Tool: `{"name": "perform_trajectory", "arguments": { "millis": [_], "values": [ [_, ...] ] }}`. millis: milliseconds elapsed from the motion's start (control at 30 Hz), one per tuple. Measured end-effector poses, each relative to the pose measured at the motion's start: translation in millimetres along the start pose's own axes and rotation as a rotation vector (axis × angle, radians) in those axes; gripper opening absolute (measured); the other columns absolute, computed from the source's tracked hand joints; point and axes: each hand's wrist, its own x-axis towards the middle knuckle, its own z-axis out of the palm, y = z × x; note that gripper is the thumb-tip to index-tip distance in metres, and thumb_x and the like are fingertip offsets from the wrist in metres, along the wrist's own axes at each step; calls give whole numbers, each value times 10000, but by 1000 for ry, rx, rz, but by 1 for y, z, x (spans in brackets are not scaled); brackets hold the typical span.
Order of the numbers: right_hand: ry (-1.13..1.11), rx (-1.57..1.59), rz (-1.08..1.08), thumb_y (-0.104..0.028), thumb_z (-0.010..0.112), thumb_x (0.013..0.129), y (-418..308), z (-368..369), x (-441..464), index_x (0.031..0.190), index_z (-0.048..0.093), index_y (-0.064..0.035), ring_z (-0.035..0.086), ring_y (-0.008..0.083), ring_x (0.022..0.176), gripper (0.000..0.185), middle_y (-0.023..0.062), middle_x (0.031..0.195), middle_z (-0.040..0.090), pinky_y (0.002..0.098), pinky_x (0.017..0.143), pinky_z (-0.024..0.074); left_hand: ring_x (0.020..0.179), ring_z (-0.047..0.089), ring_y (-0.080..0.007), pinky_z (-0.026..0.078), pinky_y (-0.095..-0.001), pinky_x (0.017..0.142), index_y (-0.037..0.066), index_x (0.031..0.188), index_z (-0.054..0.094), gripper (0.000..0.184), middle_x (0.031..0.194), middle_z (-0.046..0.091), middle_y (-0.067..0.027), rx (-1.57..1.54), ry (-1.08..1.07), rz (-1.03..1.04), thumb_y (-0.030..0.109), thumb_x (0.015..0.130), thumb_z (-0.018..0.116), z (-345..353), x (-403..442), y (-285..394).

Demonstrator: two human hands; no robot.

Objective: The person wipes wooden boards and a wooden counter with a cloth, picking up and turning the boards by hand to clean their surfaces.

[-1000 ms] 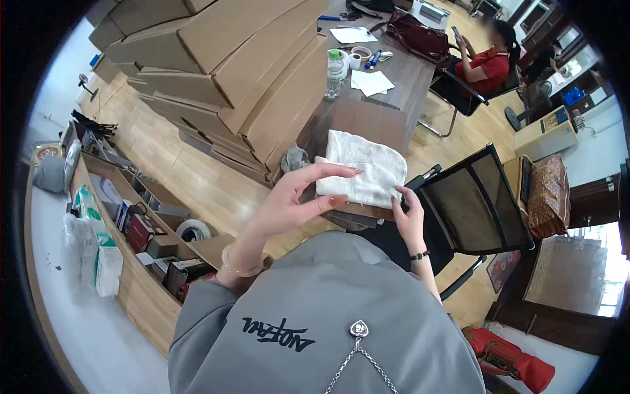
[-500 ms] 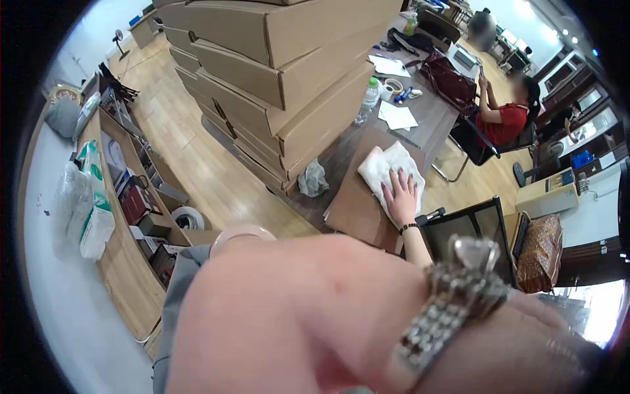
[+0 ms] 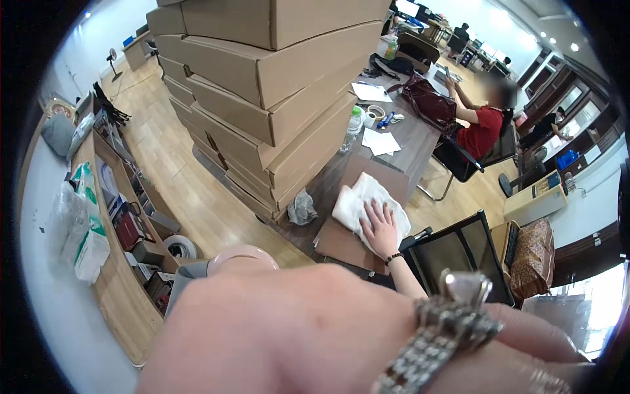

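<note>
My right hand lies flat on a folded white cloth, palm down, with its fingers spread and a dark bead bracelet at the wrist. Under the cloth is a flat brown cardboard piece on a dark wood-grain table. Very close to the camera, part of my left hand or wrist fills the bottom of the view, blurred. A silver link band with a large clear stone crosses it. Its fingers are hidden, so whether it holds anything cannot be made out.
Stacked cardboard boxes stand left of the cloth, beside a crumpled plastic bag. Beyond are a bottle, papers, tape and a maroon bag. A person in red sits behind. A black mesh chair is close right.
The view has shifted, so the table and boxes appear farther left and the cloth lower. My right hand stays flat on the cloth. My left hand still covers the foreground.
</note>
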Motion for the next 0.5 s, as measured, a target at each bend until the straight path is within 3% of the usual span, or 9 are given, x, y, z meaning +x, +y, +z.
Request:
{"name": "perform_trajectory", "arguments": {
  "millis": [67, 133, 200, 267, 400, 433, 467, 500],
  "values": [
    [131, -37, 229, -462, 502, 910, 4, 8, 14, 1440, 371, -223, 190, 421, 1398, 596, 130, 1500, 311, 512, 1134, 161, 1251, 473, -321, 304, -514, 1078, 150, 1168, 630, 549, 1269, 565, -110, -24, -8, 6, 316, 686, 834, 2, 5, 0],
    [100, -47, 221, -499, 513, 889, -28, 5, 8, 1454, 340, -244, 158, 459, 1395, 644, 161, 1518, 257, 543, 1126, 147, 1255, 469, -320, 300, -512, 1081, 155, 1168, 630, 550, 1273, 562, -107, -52, -16, 25, 316, 683, 835, 4, 11, -2],
    [-16, -90, -18, -538, 509, 877, -61, -13, -9, 1470, 302, -251, 138, 472, 1395, 690, 174, 1533, 208, 555, 1124, 136, 1258, 466, -318, 297, -510, 1084, 160, 1168, 631, 551, 1278, 559, -104, -84, -34, 45, 317, 681, 837, 3, 19, -4],
    [29, -195, -223, -516, 514, 882, -50, 13, -19, 1470, 303, -252, 159, 445, 1400, 679, 145, 1530, 238, 545, 1129, 139, 1262, 462, -316, 293, -508, 1087, 165, 1167, 632, 552, 1282, 556, -100, -127, -63, 63, 318, 678, 839, 0, 32, -9],
    [38, -167, -52, -489, 517, 887, 6, 12, -3, 1458, 333, -249, 184, 404, 1406, 646, 110, 1522, 275, 533, 1130, 160, 1268, 456, -313, 286, -505, 1093, 176, 1167, 633, 555, 1292, 551, -94, -200, -101, 73, 319, 674, 842, 0, 46, -18],
    [75, -149, 60, -443, 513, 897, 15, 8, 3, 1448, 350, -235, 193, 389, 1407, 610, 96, 1518, 288, 527, 1131, 164, 1307, 405, -293, 226, -475, 1124, 215, 1164, 604, 604, 1381, 465, -30, -102, -297, 111, 345, 633, 861, -28, 46, -31],
    [110, -129, 170, -397, 510, 907, 22, 5, 5, 1437, 368, -222, 201, 373, 1407, 575, 83, 1513, 301, 522, 1131, 169, 1288, 424, -299, 269, -483, 1106, 184, 1183, 553, 601, 1395, 441, -77, 62, -227, 41, 295, 672, 850, -36, 37, -45],
    [112, -125, 187, -397, 510, 907, 19, 5, 1, 1437, 368, -222, 201, 373, 1407, 575, 83, 1513, 301, 522, 1131, 169, 1296, 421, -313, 303, -512, 1083, 124, 1193, 508, 572, 1308, 515, -142, 330, -55, -165, 238, 727, 820, -51, 11, -46]
  ]
}}
